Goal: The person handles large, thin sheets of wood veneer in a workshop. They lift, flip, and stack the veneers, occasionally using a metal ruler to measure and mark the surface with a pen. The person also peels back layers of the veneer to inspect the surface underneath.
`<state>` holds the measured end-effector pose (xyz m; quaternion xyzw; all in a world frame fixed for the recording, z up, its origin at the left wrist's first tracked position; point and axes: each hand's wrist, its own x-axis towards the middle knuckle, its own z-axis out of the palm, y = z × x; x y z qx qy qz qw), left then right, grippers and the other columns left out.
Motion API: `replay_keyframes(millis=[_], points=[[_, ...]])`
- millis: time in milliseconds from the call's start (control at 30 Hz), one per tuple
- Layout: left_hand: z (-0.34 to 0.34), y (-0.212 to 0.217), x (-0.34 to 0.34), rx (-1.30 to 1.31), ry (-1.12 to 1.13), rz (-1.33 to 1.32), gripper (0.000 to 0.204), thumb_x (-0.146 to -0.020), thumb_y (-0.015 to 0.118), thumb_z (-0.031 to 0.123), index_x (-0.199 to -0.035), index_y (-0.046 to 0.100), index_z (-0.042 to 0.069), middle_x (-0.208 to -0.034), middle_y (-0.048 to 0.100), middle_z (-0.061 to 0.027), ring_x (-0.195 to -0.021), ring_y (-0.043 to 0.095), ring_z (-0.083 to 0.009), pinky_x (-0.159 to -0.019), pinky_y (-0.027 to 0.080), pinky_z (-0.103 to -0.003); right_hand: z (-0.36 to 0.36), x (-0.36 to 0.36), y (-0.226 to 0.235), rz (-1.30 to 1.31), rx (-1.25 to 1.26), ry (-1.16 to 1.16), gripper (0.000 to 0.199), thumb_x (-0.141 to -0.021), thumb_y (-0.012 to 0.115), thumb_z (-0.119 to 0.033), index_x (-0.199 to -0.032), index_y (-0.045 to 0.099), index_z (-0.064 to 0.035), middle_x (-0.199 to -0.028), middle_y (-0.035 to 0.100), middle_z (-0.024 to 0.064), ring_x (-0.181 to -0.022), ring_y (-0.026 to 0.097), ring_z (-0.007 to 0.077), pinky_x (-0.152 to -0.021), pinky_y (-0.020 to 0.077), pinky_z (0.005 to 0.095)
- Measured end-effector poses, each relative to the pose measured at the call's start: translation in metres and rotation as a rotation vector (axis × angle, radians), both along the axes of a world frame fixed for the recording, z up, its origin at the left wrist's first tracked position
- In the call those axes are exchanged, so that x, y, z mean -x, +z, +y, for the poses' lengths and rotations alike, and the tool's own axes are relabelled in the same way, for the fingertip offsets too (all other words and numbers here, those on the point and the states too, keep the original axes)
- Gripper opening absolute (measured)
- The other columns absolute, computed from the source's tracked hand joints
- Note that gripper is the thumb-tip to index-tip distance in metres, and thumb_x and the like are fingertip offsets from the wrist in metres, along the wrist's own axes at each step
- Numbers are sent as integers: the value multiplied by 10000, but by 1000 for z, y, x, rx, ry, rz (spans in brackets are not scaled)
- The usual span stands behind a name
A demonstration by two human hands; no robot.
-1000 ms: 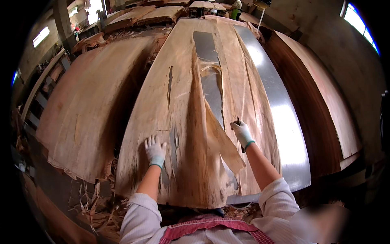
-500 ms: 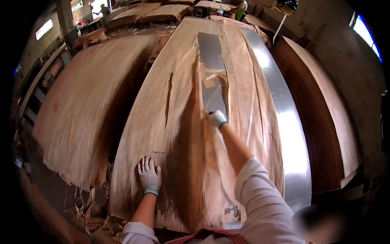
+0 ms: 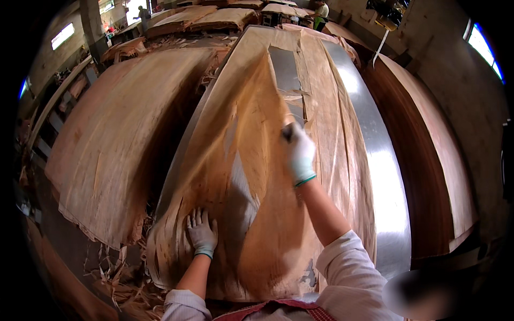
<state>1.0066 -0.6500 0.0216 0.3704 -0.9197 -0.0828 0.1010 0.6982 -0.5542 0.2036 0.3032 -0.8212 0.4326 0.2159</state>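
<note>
1. Torn veneer sheet (image 3: 267, 176), 1: on metal tabletop (image 3: 393, 214), long axis running away from the wearer, partly lifted; bulk lies left of right hand, under and beyond left.
2. Left hand (image 3: 202, 232): nearer, fingers spread, palm-down on sheet.
3. Right hand (image 3: 301, 152): at sheet's right edge, closed round 1 dark tool (image 3: 287, 132); blurred, can't tell if pinching veneer too.
4. Flanking stacks, 2: left stack (image 3: 123, 134), right stack (image 3: 428, 144).
</note>
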Motion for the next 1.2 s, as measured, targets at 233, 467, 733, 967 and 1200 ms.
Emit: replay_keyframes(millis=[233,467,733,967,1200], points=[[1,-6,5,52,-2,67,491,-906,498,327,-1312,468,53,-1440,383,-131,-1350,318,-297,-1136,189,-466,19,61,-100,-329,-346,-224,235,-854,563,-280,-935,592,-62,-859,649,217,-829,616,417,-714,479,488],[1,-6,2,60,11,58,498,-917,482,336,-1331,455,60,-1443,383,-123,-1356,312,-286,-1143,173,-457,26,48,-87,-290,-213,-256,181,-846,580,-233,-949,591,-85,-824,646,215,-802,619,412,-698,474,482],[-2,-7,-3,3,11,35,481,-947,470,307,-1349,423,48,-1449,371,-144,-1370,294,-298,-1148,181,-461,-69,-68,-16,47,-470,221,234,-847,606,-261,-965,504,-87,-770,647,157,-706,644,371,-614,509,478],[-5,-22,-4,81,8,55,486,-924,492,343,-1331,459,80,-1433,405,-112,-1351,334,-272,-1135,211,-463,-61,-15,-96,72,-768,125,179,-840,535,-159,-999,532,-78,-786,672,139,-666,672,325,-561,540,443],[-9,-36,0,148,33,45,502,-897,521,375,-1321,474,110,-1448,391,-83,-1360,318,-249,-1133,212,-452,33,89,-78,-254,-443,-372,205,-877,510,-230,-956,558,-47,-795,649,239,-783,631,428,-690,486,515]])
